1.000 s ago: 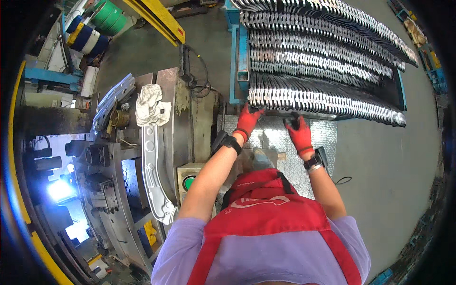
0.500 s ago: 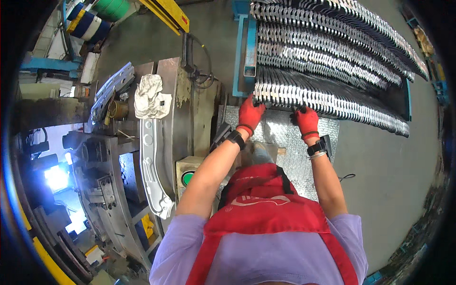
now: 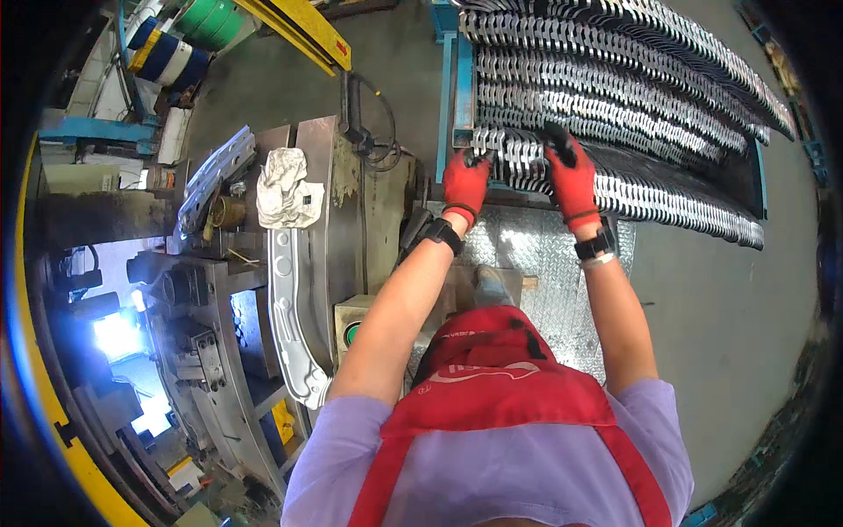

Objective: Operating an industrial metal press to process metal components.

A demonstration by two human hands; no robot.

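Here, item first: one long front row of curved metal parts (image 3: 676,205), bright-edged, packed close on the near side of a blue rack (image 3: 464,97). Left hand (image 3: 465,182), in a red glove with dark fingertips: at the row's left end, fingers bent against the end pieces; whether it grips them I cannot tell from here. Right hand (image 3: 574,180), likewise gloved: further along the same row, fingers reaching over the tops of the parts; its hold I cannot make out either. Between the two hands, a short run of these parts. Behind, further rows (image 3: 606,98) of similar pieces, stacked toward the rack's far side. Below the hands, a treadplate (image 3: 562,303) on the floor, with one shoe (image 3: 492,281) over it. On the wearer, a red apron (image 3: 492,386) over a lilac shirt (image 3: 527,474). To the left, a metal bench (image 3: 338,246) bearing a crumpled pale cloth (image 3: 285,189) and a long silver panel (image 3: 285,316); near the panel, a box with a green button (image 3: 353,334). Farther off, a yellow post (image 3: 303,33), a green drum (image 3: 211,25) and a blue-and-white drum (image 3: 174,57).
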